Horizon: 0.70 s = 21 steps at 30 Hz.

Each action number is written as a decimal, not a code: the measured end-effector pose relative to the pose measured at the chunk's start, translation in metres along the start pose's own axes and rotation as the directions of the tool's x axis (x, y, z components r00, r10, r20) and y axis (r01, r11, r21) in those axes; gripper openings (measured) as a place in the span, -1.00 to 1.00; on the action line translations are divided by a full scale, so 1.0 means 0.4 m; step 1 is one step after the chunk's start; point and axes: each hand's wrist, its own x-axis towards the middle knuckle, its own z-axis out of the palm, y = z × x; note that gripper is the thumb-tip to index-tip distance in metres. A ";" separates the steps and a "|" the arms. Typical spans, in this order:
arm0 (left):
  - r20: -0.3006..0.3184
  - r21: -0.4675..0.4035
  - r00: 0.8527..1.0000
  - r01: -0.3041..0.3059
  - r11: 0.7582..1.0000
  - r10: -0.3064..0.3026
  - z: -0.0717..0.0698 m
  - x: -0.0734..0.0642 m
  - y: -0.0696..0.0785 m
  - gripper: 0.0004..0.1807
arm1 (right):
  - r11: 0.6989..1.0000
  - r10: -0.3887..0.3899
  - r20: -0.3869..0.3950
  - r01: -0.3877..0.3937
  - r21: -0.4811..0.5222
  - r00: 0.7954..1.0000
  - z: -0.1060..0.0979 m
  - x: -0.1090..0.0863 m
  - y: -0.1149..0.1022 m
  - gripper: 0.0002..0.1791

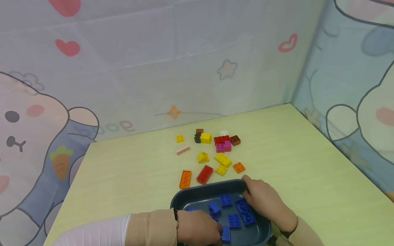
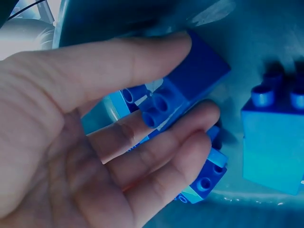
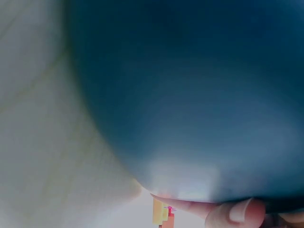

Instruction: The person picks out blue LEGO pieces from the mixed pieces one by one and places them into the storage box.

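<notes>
My left hand [image 1: 198, 227] reaches down inside a dark blue tray [image 1: 209, 188] and pinches a blue toy brick [image 1: 225, 234]. In the left wrist view the thumb lies on top of this blue brick [image 2: 199, 69], with the fingers beneath it. My right hand [image 1: 267, 201] grips the tray's far right corner, thumb over the rim. The right wrist view is mostly filled by the tray's outer wall [image 3: 190, 118], with fingertips [image 3: 240, 211] at its rim. Other blue bricks lie in the tray, among them a long one [image 1: 245, 212] and a square one [image 1: 234, 221].
Beyond the tray, loose bricks lie on the pale table [image 1: 129, 177]: an orange one [image 1: 185, 179], a red one [image 1: 204, 174], several yellow ones, and a farther cluster with magenta [image 1: 220, 147] and brown [image 1: 235, 140] pieces. A printed cloth [image 1: 147, 82] hangs behind the table.
</notes>
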 end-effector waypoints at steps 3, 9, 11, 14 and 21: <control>0.005 0.011 1.000 -0.011 1.000 0.011 0.002 0.001 -0.006 -0.82 | 1.000 0.004 0.006 -0.004 -0.001 1.000 -0.001 0.001 -0.001 -0.79; 0.006 0.002 1.000 -0.007 1.000 0.007 0.005 0.001 -0.011 -0.82 | 1.000 0.004 0.007 -0.004 -0.010 1.000 -0.001 0.003 -0.001 -0.77; 0.001 -0.006 1.000 0.001 1.000 -0.001 0.006 0.001 -0.012 -0.82 | 1.000 0.003 0.007 -0.003 -0.008 1.000 -0.001 0.003 0.000 -0.76; -0.001 -0.050 0.999 0.043 0.998 -0.044 0.008 0.000 -0.011 -0.82 | 1.000 0.006 0.010 -0.005 -0.004 1.000 -0.001 0.004 0.001 -0.76; -0.006 -0.182 0.989 0.145 0.972 -0.149 0.014 -0.004 -0.005 -0.79 | 1.000 0.020 0.026 -0.021 0.016 0.999 -0.002 0.003 0.000 -0.72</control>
